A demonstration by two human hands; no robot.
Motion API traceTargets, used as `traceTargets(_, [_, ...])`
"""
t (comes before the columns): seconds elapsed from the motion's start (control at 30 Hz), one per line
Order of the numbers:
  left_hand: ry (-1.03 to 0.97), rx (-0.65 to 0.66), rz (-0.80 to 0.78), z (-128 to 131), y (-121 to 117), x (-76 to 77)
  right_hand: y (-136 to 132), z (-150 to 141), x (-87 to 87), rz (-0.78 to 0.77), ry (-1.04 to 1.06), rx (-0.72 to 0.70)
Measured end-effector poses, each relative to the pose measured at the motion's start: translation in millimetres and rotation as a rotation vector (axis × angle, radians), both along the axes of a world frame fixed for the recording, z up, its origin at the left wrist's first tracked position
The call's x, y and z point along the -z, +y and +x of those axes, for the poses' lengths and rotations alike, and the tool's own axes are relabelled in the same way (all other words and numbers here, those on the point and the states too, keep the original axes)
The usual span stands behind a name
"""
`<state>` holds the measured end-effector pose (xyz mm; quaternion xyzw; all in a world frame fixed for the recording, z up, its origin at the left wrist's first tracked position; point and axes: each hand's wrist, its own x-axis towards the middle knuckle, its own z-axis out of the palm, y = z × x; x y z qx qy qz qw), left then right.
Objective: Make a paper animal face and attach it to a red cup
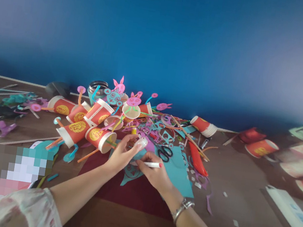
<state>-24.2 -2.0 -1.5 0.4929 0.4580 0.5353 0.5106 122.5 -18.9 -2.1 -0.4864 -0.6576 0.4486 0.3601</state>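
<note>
Red paper cups [76, 129] crowd the left side, tight up against the left hand [125, 150], which is curled round a small whitish thing [143, 142], can't tell what. Blue paper cat face [131, 172] sits just below, between both hands. Right hand [158, 175] angles inward, pinching a white marker [152, 164]; past the blue sheet's [183, 179] edge, brown tabletop [225, 170] stretches right.

The brown table [217, 222] bears red paper cups [261, 148], a dark red sheet [138, 200] and scattered white scraps [235, 223].
</note>
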Motion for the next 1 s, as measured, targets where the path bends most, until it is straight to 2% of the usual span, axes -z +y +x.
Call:
traceTargets(0.17, [0.012,-0.006,0.006,-0.3,-0.1,-0.3,-0.4,0.0,-2.4,-0.030,0.028,0.017])
traceTargets(0.43, [0.011,-0.014,0.007,0.0,0.0,-1.1,-0.1,-0.9,1.8,-0.042,0.014,-0.043])
traceTargets(0.6, [0.019,-0.007,0.010,-0.4,0.1,0.7,0.0,-0.2,1.0,-0.019,0.028,-0.008])
traceTargets(1.0, [0.034,-0.012,0.007,-0.4,0.0,-0.8,-2.3,-3.0,-2.2,-0.114,0.060,-0.064])
